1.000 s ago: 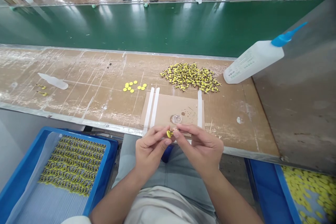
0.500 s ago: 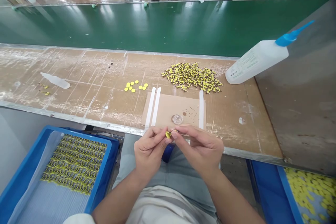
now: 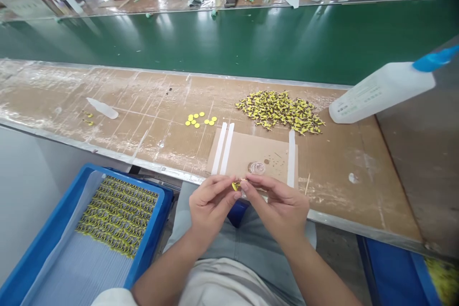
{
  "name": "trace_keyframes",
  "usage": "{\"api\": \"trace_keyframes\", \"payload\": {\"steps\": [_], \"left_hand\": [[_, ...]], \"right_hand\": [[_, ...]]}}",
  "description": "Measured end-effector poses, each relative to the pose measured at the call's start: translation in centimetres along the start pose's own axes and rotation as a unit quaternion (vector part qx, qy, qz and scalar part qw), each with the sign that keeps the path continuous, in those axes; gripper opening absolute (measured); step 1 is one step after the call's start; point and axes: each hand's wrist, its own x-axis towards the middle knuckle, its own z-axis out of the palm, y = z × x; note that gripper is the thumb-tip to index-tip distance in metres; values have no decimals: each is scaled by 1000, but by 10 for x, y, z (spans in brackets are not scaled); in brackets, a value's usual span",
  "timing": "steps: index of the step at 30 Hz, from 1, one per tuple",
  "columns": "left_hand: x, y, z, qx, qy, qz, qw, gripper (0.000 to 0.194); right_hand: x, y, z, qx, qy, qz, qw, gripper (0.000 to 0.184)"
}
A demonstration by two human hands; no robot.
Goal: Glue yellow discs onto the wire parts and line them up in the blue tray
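Note:
My left hand (image 3: 208, 205) and my right hand (image 3: 281, 205) meet above my lap at the table's near edge, both pinching one small yellow piece (image 3: 236, 185) between their fingertips. Just beyond them lies a cardboard sheet (image 3: 247, 150) with white strips (image 3: 222, 148) and a small round clear dish (image 3: 256, 168). A heap of small yellow-and-black parts (image 3: 281, 110) lies behind the cardboard. Several loose yellow discs (image 3: 199, 119) lie to its left.
A blue tray (image 3: 53, 229) at lower left holds rows of yellow-black parts. A white bottle with a blue nozzle (image 3: 383, 88) lies at right. A small clear bottle (image 3: 102, 107) lies at left. Beyond the green conveyor belt (image 3: 229, 38), other people work at a far bench.
The view has shifted, so everything sits further right and slightly lower in the picture. My hands stay together on the yellow piece.

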Motion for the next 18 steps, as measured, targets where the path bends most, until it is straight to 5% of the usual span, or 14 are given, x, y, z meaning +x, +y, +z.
{"api": "trace_keyframes", "payload": {"steps": [5,11,18], "left_hand": [[12,-11,-28,15,51,-29,998,26],[75,-42,-94,84,204,-48,974,34],[145,-61,-150,324,167,5,931,35]], "right_hand": [[12,-3,-1,-17,-61,-4,998,28],[31,7,-28,-122,-35,5,992,22],[55,28,-65,-175,49,46,982,29]]}}
